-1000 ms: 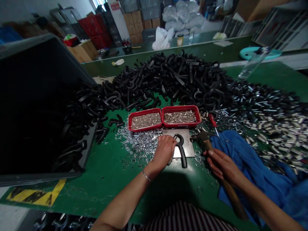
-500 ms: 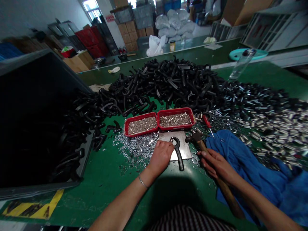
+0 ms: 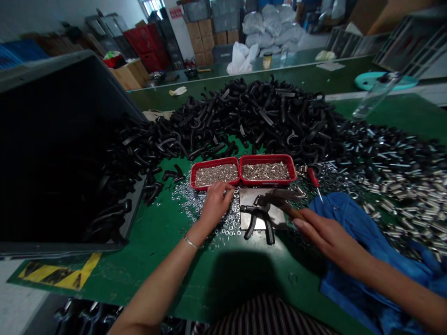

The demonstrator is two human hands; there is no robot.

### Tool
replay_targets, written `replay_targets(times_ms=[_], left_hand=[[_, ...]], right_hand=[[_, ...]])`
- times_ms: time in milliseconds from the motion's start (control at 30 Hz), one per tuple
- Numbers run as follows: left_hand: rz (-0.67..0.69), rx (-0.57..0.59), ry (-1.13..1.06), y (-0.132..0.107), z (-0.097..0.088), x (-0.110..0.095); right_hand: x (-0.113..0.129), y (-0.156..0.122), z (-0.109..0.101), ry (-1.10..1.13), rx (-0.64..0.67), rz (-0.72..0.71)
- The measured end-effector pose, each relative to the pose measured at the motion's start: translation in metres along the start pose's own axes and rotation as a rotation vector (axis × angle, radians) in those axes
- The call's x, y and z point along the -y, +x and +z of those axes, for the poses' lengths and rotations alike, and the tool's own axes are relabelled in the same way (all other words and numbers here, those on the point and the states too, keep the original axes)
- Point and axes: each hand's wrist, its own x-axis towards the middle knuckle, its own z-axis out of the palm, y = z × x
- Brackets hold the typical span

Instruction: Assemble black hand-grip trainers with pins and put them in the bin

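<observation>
Between the left hand [image 3: 215, 204], whose fingers are bent but their hold I cannot tell, and the right hand's [image 3: 323, 232] fingers, gripping a hammer [image 3: 279, 197], lies one black clamp [image 3: 259, 212], seemingly part-assembled; beyond them, many black clamp parts [image 3: 251, 109] appear left.

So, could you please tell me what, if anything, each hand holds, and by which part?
The right hand grips the hammer by its wooden handle; whether the left hand holds anything cannot be told.

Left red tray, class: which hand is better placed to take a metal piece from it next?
Likely the left hand: it is at the near edge of that red tray, with nothing visibly held, while the right hand grips the hammer.
</observation>
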Motion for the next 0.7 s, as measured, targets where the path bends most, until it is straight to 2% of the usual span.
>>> replay_targets(times_ms=[100, 200, 267, 333, 400, 467, 533, 567, 633, 700], left_hand=[[-0.067, -0.045, 0.149, 0.026, -0.021, 0.030], [-0.166, 0.053, 0.401, 0.055, -0.034, 0.061], [-0.225, 0.180, 0.565, 0.072, -0.038, 0.077], [-0.249, 0.266, 0.649, 0.083, -0.038, 0.087], [-0.225, 0.284, 0.675, 0.088, -0.036, 0.090], [-0.194, 0.260, 0.699, 0.087, -0.032, 0.091], [-0.186, 0.228, 0.732, 0.085, -0.028, 0.093], [-0.197, 0.221, 0.741, 0.084, -0.027, 0.093], [-0.233, 0.226, 0.745, 0.083, -0.025, 0.093], [-0.255, 0.234, 0.738, 0.083, -0.025, 0.092]], right_hand=[[0.003, 0.007, 0.008, -0.076, -0.087, -0.003], [-0.001, 0.015, 0.013, -0.031, 0.037, 0.056], [-0.006, 0.016, 0.013, 0.182, 0.134, 0.110], [-0.014, 0.011, 0.014, 0.457, 0.154, 0.214], [-0.023, 0.004, 0.016, 0.670, 0.123, 0.333], [-0.034, -0.003, 0.018, 0.749, 0.099, 0.400], [-0.045, -0.005, 0.015, 0.663, 0.090, 0.406], [-0.050, -0.004, 0.010, 0.547, 0.076, 0.382], [-0.062, 0.004, -0.006, 0.213, -0.005, 0.310], [-0.075, 0.019, -0.025, -0.128, -0.171, 0.266]])
